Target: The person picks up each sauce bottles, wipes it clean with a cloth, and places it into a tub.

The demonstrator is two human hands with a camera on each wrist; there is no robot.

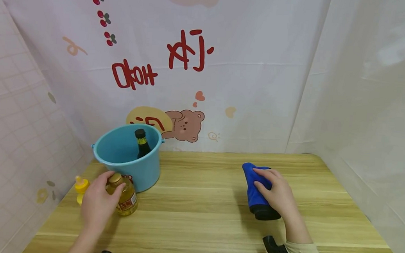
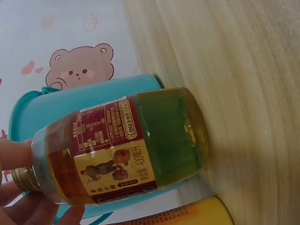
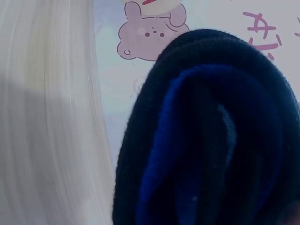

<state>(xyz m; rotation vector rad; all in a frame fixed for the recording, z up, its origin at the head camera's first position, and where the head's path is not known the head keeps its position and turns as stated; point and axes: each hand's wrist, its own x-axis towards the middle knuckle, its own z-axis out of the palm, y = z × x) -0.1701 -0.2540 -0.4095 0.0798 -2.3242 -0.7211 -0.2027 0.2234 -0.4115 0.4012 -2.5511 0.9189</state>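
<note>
My left hand (image 1: pixel 98 199) grips a bottle of golden oil (image 1: pixel 127 203) by its neck, just in front of the light-blue bucket (image 1: pixel 150 170). The red and gold label of this bottle (image 2: pixel 112 154) faces the left wrist camera. Whether its base touches the table cannot be told. At the right, my right hand (image 1: pixel 280 191) holds a blue fabric piece with a black edge (image 1: pixel 254 191), thumb and fingers pinching its side. Close up, the black edge (image 3: pixel 136 126) curves around folded blue cloth; its exact kind is unclear.
A dark bottle with a black cap (image 1: pixel 141 140) leans inside the bucket. Left of my left hand stands a yellow squeeze bottle (image 1: pixel 81 186), partly hidden. The wooden table (image 1: pixel 189 219) is bordered by white printed sheets (image 1: pixel 247 86) at the back and sides.
</note>
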